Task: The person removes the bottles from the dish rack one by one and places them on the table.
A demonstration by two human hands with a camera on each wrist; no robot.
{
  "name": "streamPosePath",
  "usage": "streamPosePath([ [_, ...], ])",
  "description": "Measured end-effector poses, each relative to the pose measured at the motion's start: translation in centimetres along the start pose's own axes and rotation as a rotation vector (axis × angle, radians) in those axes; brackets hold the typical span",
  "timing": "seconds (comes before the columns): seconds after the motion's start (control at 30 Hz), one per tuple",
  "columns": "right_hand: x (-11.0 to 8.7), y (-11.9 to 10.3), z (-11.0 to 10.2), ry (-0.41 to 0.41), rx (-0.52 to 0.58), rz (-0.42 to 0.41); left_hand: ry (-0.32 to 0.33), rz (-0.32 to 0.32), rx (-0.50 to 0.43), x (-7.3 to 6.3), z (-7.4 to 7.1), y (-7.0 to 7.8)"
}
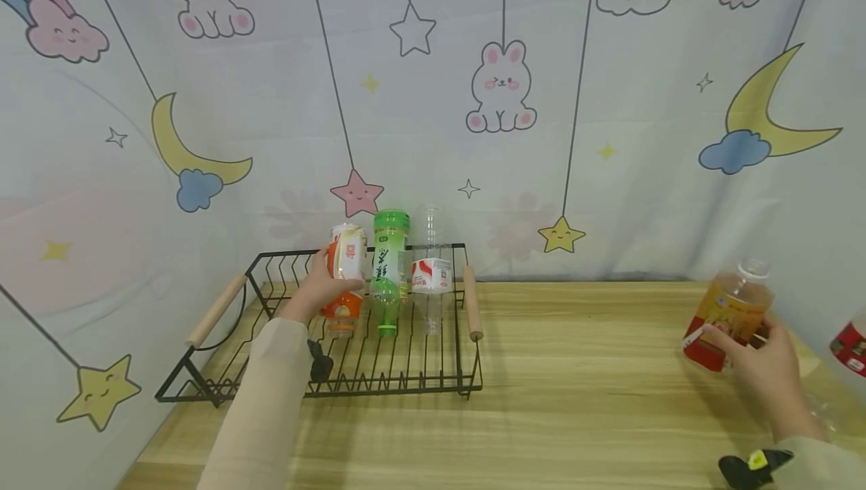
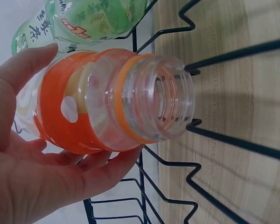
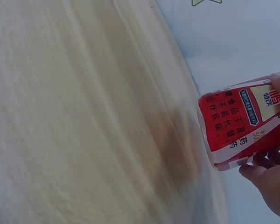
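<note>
In the head view, my left hand grips a plastic bottle with an orange and white label, upside down in a black wire dish rack. Its uncapped mouth faces down among the rack wires in the left wrist view. Beside it stand an upturned green bottle and an upturned clear bottle with a red and white label. Far to the right, my right hand holds an uncapped bottle with a red and yellow label, tilted, neck up. Red label print shows in the right wrist view.
The rack has wooden handles on both sides and stands on a wood-grain table. Another bottle with a red label is cut off at the right edge. A patterned curtain hangs behind the table.
</note>
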State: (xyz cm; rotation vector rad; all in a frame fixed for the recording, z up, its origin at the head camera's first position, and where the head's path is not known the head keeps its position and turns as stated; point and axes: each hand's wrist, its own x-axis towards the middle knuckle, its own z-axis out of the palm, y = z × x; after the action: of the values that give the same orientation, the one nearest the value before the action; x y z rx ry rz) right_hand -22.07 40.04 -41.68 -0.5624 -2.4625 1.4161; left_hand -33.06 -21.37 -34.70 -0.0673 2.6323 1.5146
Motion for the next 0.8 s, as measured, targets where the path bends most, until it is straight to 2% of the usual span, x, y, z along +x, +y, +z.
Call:
streamPosePath([
  [0.37, 0.04, 0.48, 0.24, 0.015, -0.010, 0.039, -0.009, -0.080, 0.019, -0.25, -0.03, 0.14],
  [0.8, -0.10, 0.48, 0.55, 0.025, -0.004, 0.054, -0.004, -0.083, 0.029, -0.23, -0.05, 0.10],
])
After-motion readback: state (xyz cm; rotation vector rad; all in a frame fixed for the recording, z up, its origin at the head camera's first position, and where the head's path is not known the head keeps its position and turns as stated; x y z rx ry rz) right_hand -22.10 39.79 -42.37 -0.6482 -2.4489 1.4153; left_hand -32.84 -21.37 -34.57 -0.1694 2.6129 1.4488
